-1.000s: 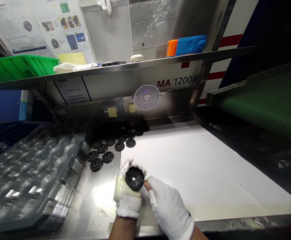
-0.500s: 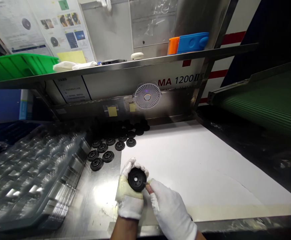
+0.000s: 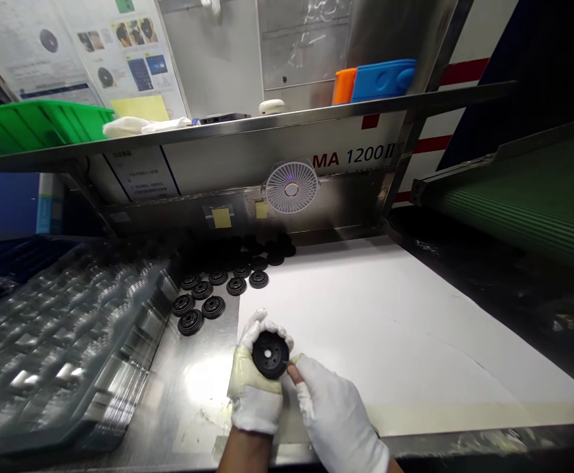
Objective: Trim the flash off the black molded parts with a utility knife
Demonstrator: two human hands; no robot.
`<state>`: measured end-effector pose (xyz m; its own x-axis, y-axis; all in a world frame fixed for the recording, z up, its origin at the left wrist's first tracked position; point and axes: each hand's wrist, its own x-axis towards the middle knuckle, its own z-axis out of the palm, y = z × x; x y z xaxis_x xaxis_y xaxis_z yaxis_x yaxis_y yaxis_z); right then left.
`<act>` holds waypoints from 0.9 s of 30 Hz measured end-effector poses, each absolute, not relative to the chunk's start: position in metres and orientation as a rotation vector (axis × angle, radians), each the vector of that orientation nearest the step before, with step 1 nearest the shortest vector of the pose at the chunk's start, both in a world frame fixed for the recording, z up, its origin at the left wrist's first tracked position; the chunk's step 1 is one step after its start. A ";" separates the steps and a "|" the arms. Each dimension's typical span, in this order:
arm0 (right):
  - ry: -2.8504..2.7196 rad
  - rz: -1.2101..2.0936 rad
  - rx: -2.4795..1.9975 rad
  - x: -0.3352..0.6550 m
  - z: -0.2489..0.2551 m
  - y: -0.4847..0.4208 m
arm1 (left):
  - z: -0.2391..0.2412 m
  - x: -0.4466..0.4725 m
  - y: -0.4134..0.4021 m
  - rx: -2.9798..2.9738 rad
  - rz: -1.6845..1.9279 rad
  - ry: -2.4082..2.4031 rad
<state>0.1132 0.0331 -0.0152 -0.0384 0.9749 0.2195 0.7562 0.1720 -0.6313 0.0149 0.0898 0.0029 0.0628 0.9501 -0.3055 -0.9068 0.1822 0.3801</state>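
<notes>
My left hand, in a white glove with a yellowish palm, grips a round black plastic wheel-like part with a hole at its centre. Its dished face is turned up toward me. At the lower right rim of this part, my right hand is closed in a pinch, a bare fingertip showing through its white glove. A small dark tip seems to stick out from the pinch against the rim, too small to name. Beyond my left hand, several similar black round parts lie on the metal table.
Stacked clear plastic trays stand at the left. White paper covers the table's right side. A small fan hangs below the metal shelf, which carries a green bin and a blue holder. A green ribbed surface lies far right.
Almost nothing differs. Both hands and the black part stay in the same place, and the view has shifted very slightly.
</notes>
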 end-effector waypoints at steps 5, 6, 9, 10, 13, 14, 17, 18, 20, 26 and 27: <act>-1.895 0.402 -1.615 0.107 -0.017 0.033 | 0.005 0.017 0.086 0.067 1.481 0.557; -1.895 0.411 -1.613 0.108 -0.016 0.034 | 0.006 0.016 0.084 0.099 1.437 0.570; -1.865 0.475 -1.624 0.117 -0.012 0.034 | 0.006 0.012 0.080 0.179 1.298 0.578; -1.853 0.492 -1.635 0.120 -0.011 0.034 | 0.007 0.012 0.080 0.186 1.292 0.575; -1.837 0.503 -1.645 0.123 -0.010 0.032 | 0.007 0.013 0.084 0.130 1.325 0.586; -1.841 0.493 -1.641 0.122 -0.011 0.031 | 0.007 0.014 0.086 0.090 1.319 0.599; -1.890 0.446 -1.640 0.117 -0.014 0.028 | 0.008 0.016 0.090 -0.006 1.307 0.609; -1.910 0.444 -1.633 0.115 -0.015 0.027 | 0.009 0.016 0.091 -0.020 1.310 0.603; -1.923 0.496 -1.596 0.112 -0.015 0.025 | 0.010 0.017 0.091 -0.027 1.320 0.589; -1.777 0.708 -1.574 0.125 -0.002 0.025 | 0.016 0.014 0.092 -0.017 1.274 0.571; -1.770 0.731 -1.598 0.130 0.001 0.026 | 0.017 0.013 0.092 -0.019 1.269 0.578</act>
<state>0.1300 0.0256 0.0005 -0.0597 0.9941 0.0903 0.6407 0.1076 -0.7602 0.0132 0.0922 0.0170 0.1754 0.8914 -0.4180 -0.9006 0.3168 0.2976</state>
